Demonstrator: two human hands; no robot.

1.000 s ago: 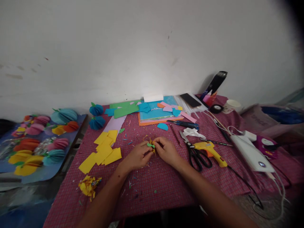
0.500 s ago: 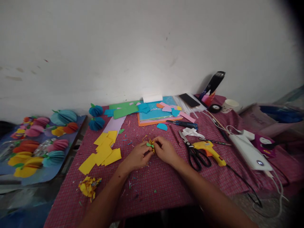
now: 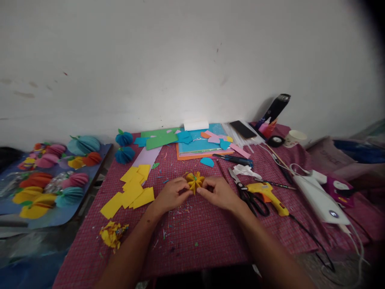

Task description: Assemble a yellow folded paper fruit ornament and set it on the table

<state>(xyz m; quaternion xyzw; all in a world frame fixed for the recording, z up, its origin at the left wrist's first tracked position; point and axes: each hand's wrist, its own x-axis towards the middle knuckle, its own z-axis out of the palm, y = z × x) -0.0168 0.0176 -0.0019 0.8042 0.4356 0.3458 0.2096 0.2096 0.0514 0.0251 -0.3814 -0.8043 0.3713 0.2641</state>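
Pinching from both sides, my left hand [image 3: 171, 195] and right hand [image 3: 219, 194] each have a grip on the yellow paper fan-ball [image 3: 194, 180] at frame centre, low over the worktop [image 3: 210, 237], presumably to spread its folds. Scissors [image 3: 248, 194] lie right.

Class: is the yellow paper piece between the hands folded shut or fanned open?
Fanned open: yellow pleated paper ball shows leaves radiating, pinched by left hand and right hand.

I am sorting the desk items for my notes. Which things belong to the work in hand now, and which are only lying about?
In hand:
left hand
right hand
yellow paper ball, pinched between both

Lying about:
scissors
glue gun
yellow paper squares
crumpled yellow scrap
two blue paper balls
paper cup
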